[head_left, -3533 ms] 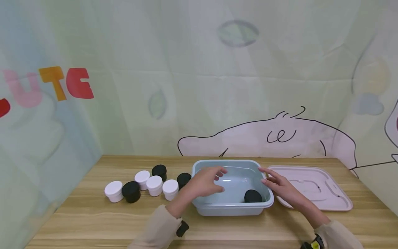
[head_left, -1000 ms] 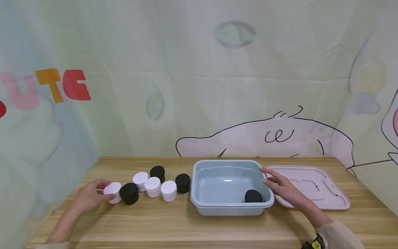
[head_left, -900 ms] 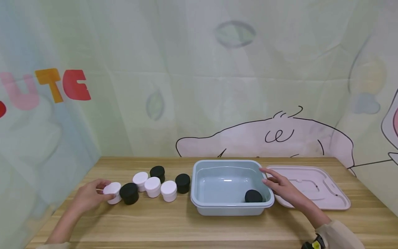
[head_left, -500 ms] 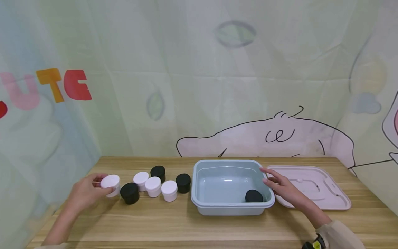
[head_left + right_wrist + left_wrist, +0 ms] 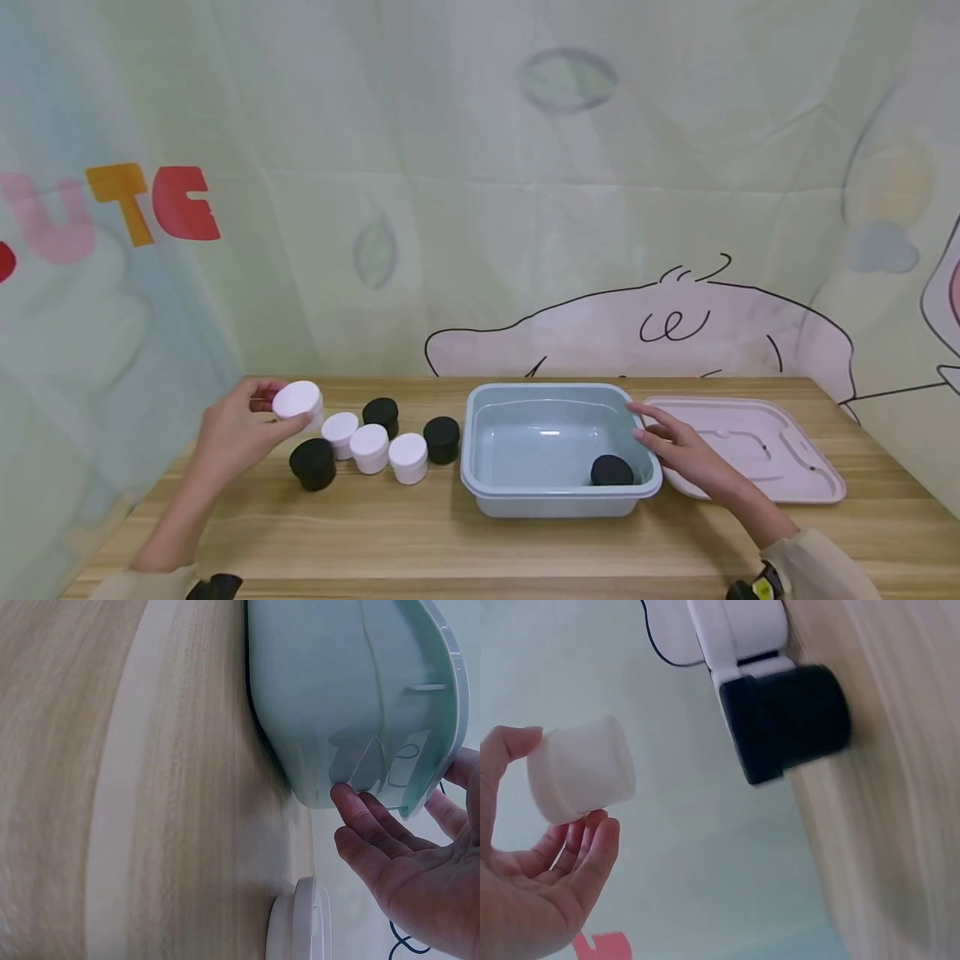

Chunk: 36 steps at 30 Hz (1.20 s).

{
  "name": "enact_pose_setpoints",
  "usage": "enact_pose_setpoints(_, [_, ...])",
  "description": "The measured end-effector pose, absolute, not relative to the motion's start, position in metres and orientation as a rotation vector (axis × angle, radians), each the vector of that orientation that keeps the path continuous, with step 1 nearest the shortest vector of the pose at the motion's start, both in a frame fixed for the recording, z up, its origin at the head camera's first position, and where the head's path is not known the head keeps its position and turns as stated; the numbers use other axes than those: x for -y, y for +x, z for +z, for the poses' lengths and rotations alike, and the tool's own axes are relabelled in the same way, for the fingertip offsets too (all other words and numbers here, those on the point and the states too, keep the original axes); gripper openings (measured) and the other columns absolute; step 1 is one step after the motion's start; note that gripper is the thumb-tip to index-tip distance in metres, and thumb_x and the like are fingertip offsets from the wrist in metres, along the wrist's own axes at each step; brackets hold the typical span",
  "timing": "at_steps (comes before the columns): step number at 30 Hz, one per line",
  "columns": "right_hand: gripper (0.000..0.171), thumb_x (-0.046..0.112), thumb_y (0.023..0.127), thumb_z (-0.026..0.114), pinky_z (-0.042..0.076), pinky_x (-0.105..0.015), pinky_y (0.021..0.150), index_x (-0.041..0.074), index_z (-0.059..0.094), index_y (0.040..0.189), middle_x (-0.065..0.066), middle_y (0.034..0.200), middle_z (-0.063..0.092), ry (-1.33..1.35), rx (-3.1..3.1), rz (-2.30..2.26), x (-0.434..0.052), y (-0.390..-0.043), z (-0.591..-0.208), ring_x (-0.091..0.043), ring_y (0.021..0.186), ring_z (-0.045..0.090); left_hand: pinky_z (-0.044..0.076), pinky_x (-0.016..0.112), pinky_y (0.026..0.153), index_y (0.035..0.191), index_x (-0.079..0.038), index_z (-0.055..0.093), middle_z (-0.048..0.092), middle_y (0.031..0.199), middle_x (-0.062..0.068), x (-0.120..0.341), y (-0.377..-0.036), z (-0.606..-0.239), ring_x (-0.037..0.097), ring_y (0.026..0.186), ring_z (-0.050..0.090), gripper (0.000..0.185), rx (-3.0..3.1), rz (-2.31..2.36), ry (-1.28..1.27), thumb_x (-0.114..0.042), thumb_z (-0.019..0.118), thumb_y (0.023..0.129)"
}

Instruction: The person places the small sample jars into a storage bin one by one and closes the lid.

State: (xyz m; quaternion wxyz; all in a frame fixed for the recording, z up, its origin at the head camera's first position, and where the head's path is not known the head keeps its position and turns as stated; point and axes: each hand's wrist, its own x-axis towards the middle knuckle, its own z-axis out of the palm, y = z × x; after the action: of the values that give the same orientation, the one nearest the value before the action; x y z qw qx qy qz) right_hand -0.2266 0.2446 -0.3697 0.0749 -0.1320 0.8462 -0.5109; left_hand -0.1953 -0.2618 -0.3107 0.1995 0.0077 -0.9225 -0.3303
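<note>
Left hand [image 5: 236, 433]: fingers and thumb curled round a white jar [image 5: 298, 402], held clear of the table [image 5: 420, 546], above and to the left of the jar cluster. Same grip in the left wrist view: thumb on one side of the white jar [image 5: 581, 780], fingers [image 5: 585, 855] under the other, lid end facing away from the palm. Directly below and right of the held jar, a black jar [image 5: 314, 463] standing on the wood; large in the left wrist view as well [image 5: 787, 724]. Further right, three white jars [image 5: 371, 446] grouped close together, with two more black jars [image 5: 442, 438] behind and beside them, the nearest just beside the bin's left wall. Right hand [image 5: 675, 450]: fingers straight and relaxed, gripping nothing, fingertips resting against the right rim of the pale blue bin [image 5: 487, 492]. Right wrist view: fingers [image 5: 360, 825] touching the outer wall of the bin [image 5: 337, 697] just under the rim, palm open. Inside the bin, one black jar [image 5: 612, 471] in the near right corner, close to the right hand. Pink lid [image 5: 757, 446] lying flat on the table just right of the bin, partly under the right hand and wrist. Beige sleeve [image 5: 813, 567] at the right forearm.
</note>
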Motion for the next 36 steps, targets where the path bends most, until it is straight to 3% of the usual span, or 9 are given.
enact_pose_setpoints(7, [0.054,0.027,0.094,0.048,0.041,-0.051,0.091,0.006,0.03,0.141,-0.03,0.139,0.03,-0.409,-2.542,-1.538,-0.244,-0.228,-0.37,-0.044,0.122,0.038,0.046,0.023,0.068,0.111,0.009,0.051,0.057,0.1,0.021,0.226,-0.201,-0.297,0.03,0.091,0.054,0.054,2.557,-1.026,-0.105,-0.022,0.074,0.073])
enact_pose_setpoints(14, [0.055,0.027,0.094,0.048,0.04,-0.051,0.092,0.005,0.03,0.141,-0.03,0.14,0.029,-0.403,-2.54,-1.541,-0.244,-0.228,-0.369,-0.044,0.122,0.038,0.05,0.032,0.072,0.108,0.005,0.054,0.059,0.099,0.018,0.188,-0.206,-0.288,0.027,0.091,0.056,0.048,2.55,-1.114,-0.218,-0.02,0.075,0.072])
enact_pose_setpoints(36, [0.054,0.027,0.094,0.048,0.041,-0.051,0.091,0.006,0.03,0.141,-0.032,0.138,0.03,-0.395,-2.54,-1.539,-0.242,-0.228,-0.37,-0.045,0.122,0.037,0.049,0.025,0.065,0.095,-0.004,0.063,0.063,0.089,0.004,0.072,-0.22,-0.302,0.016,0.077,0.06,0.037,2.541,-1.233,-0.584,-0.017,0.08,0.065])
